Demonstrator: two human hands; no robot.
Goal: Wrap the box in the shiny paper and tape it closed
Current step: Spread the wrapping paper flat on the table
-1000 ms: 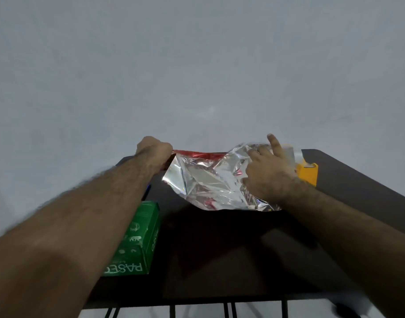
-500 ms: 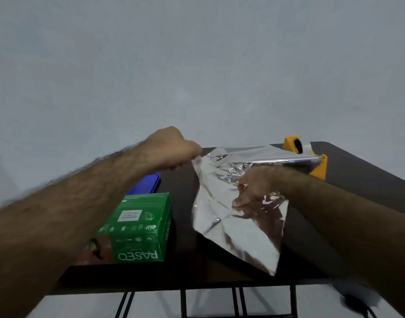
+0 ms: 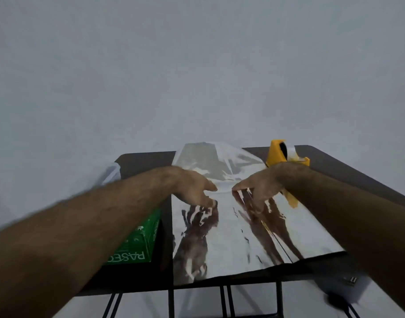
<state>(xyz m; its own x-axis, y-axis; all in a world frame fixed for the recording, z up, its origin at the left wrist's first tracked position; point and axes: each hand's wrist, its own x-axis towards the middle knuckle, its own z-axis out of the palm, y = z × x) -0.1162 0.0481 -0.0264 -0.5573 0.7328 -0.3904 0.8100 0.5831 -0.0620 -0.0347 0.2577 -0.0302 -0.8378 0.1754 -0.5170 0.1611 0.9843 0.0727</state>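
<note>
A sheet of shiny silver paper [image 3: 229, 235] lies spread flat across the dark table [image 3: 146, 159], running from the far edge to the near edge. My left hand [image 3: 193, 188] and my right hand [image 3: 257, 189] rest side by side on its middle, palms down, fingers extended onto the foil and mirrored in it. A green box [image 3: 139, 244] marked PASEO stands left of the sheet, partly hidden under my left forearm. A yellow tape dispenser [image 3: 281, 154] sits at the far right behind my right wrist.
A pale plastic wrapper [image 3: 110, 174] hangs off the table's far left edge. Black metal table legs [image 3: 226, 301] show below the near edge. A dark object [image 3: 339, 297] lies on the floor at the lower right. A plain grey wall fills the background.
The paper was crumpled and held up at its left corner; now it lies unfolded flat. Both hands have let go of it and come down flat onto its middle.
</note>
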